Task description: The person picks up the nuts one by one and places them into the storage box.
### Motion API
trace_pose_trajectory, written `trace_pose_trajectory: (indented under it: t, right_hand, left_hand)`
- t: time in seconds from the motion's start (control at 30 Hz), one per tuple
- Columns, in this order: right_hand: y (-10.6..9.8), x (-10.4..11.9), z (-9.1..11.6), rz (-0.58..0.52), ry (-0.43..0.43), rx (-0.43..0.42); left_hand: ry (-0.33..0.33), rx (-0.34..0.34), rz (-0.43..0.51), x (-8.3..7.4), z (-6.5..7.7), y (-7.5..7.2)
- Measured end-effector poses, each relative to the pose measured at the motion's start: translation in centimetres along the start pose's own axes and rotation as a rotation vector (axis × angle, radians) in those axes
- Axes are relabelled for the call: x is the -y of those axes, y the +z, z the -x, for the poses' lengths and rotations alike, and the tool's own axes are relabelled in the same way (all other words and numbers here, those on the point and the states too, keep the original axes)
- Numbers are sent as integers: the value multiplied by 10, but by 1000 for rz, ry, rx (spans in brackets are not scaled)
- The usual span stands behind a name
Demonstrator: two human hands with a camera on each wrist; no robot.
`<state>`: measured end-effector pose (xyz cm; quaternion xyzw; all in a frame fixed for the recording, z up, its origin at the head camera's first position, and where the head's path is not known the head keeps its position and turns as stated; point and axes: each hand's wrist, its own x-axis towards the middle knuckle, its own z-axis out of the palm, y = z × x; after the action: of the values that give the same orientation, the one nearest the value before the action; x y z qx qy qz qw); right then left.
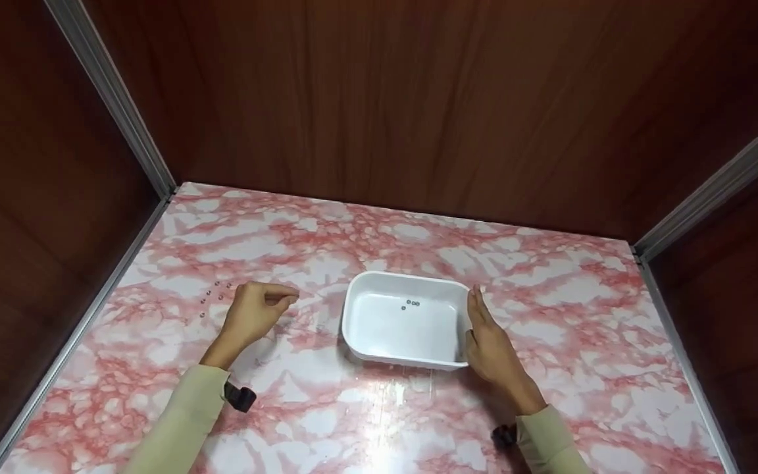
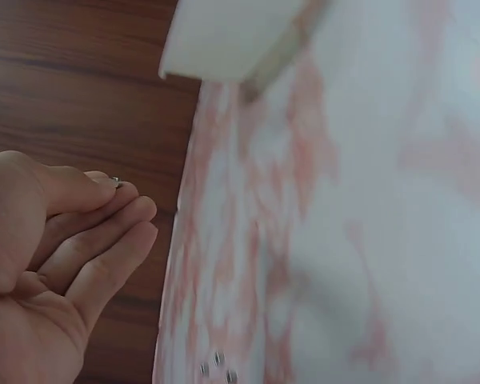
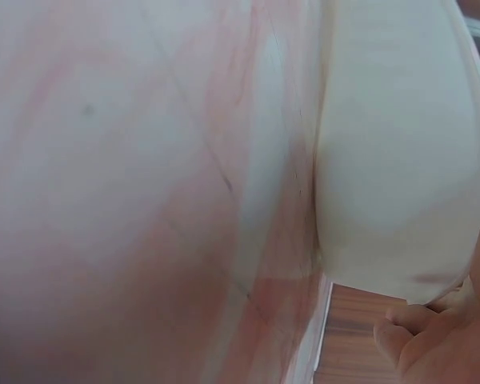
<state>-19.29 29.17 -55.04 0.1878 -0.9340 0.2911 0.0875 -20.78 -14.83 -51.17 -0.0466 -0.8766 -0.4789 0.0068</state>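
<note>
My left hand [image 1: 254, 315] pinches a small metal nut [image 2: 116, 182] between thumb and fingertips, to the left of a white plastic tub [image 1: 392, 336]. The other left fingers lie loosely bent below the pinch in the left wrist view. At the tub's right end, my right hand [image 1: 492, 349] holds the side wall, thumb at the rim and fingers along the wall. Several small nuts [image 1: 408, 302] lie on the tub's floor toward its back. More loose nuts [image 1: 208, 292] are scattered on the table just left of my left hand.
The table top [image 1: 313, 408] has a red-and-white marbled pattern. Dark wood panels [image 1: 379, 105] stand behind and on both sides, with metal strips [image 1: 126, 112] at the corners. Each wrist wears a small black device [image 1: 241, 397].
</note>
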Motion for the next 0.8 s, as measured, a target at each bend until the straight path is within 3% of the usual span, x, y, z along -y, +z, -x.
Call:
trace_pose_trajectory:
  t: [0.37,0.8]
  right_hand:
    - [-4,-2,-2,29,-5,-6]
    - [-1,0,0,40,8,-1]
  left_hand:
    - [-22,51,199,-32,-12,14]
    - [-35,72,254,-53,-26,36]
